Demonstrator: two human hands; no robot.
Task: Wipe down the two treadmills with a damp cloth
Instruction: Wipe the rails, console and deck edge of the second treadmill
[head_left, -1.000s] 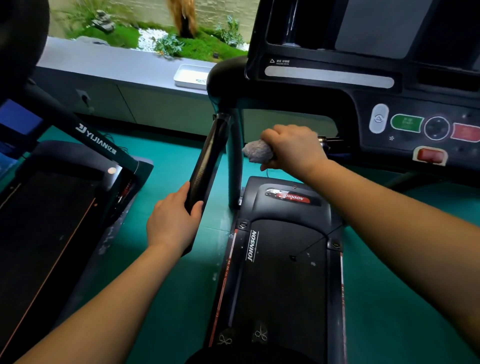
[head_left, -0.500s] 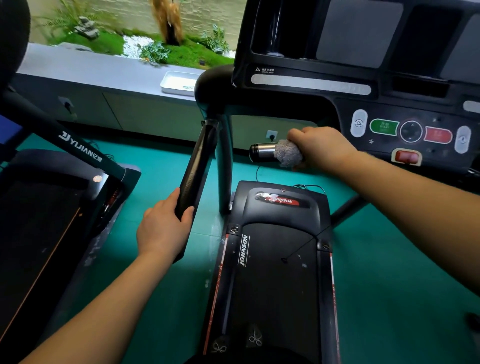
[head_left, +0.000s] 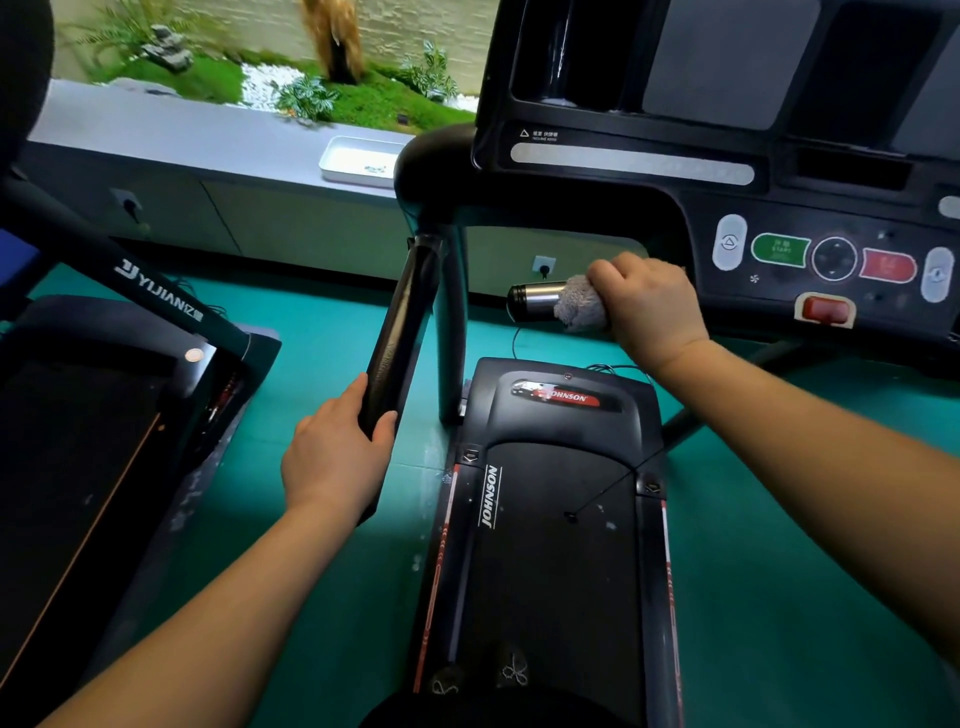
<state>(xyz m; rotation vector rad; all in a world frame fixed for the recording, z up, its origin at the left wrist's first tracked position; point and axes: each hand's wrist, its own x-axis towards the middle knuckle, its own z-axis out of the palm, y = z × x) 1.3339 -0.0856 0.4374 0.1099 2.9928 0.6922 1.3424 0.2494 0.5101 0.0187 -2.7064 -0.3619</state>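
Two treadmills stand side by side on a green floor: the Yijian treadmill at the left and the Johnson treadmill directly below the person. The right hand is closed around a grey cloth and holds it wrapped on the metal grip that sticks out under the console. The bare end of the grip shows just left of the cloth. The left hand grips the lower part of the black handrail, fingers and thumb curled around it. A white tray lies on the grey ledge behind.
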